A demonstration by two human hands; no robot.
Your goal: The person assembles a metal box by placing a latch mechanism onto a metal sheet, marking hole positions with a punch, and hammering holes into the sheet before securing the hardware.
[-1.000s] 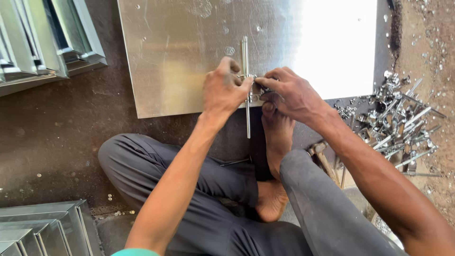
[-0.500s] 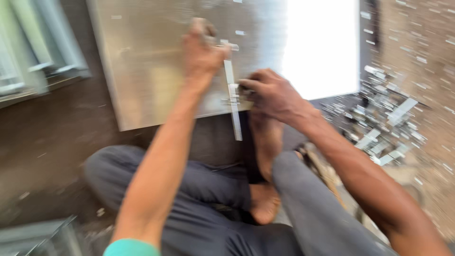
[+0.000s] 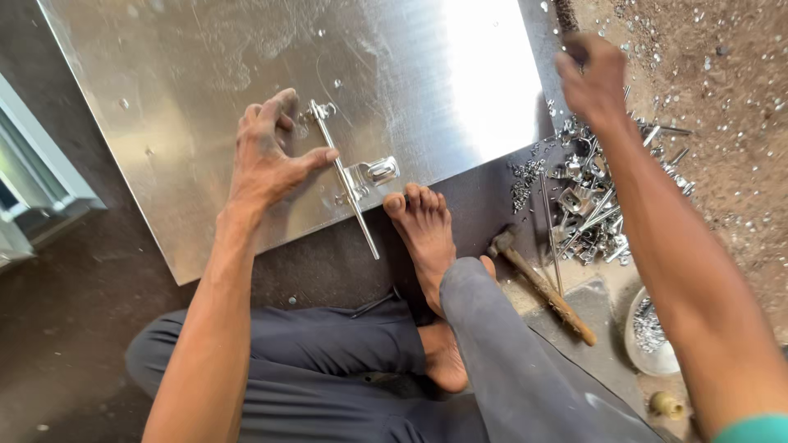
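1. On the ground before the seated person lay a shiny metal sheet (image 3: pixel 205 98), its near edge running at a slant above the crossed legs.
2. On that sheet rested a long latch bolt (image 3: pixel 343 176), its thin rod lying from upper left to lower right, with the lower end jutting past the sheet's edge.
3. Beside the rod, near the sheet's edge, sat the bolt's bracket (image 3: pixel 371 174), a small bright plate with a raised loop.
4. The left hand (image 3: pixel 267 156) lay flat on the sheet, fingers spread fairly wide, with the thumb touching the rod and the fingertips close to the rod's upper end; it pressed down and gripped nothing.
5. The right hand (image 3: pixel 593 75) was raised well apart from the bolt, off to the right above a pile of metal fittings (image 3: pixel 591 205); it was blurred and curled into a loose fist, and whether it held anything could not be told.
6. A bare foot (image 3: pixel 423 234) was planted just below the bracket, toes touching the sheet's near edge.
7. A hammer (image 3: pixel 538 283) with a wooden handle lay on the ground to the right of the foot, between it and the pile.
8. A small bowl (image 3: pixel 644 336) of tiny metal pieces stood near the right forearm.
9. At the far left, stacked metal frames (image 3: pixel 37 193) showed at the picture's edge.
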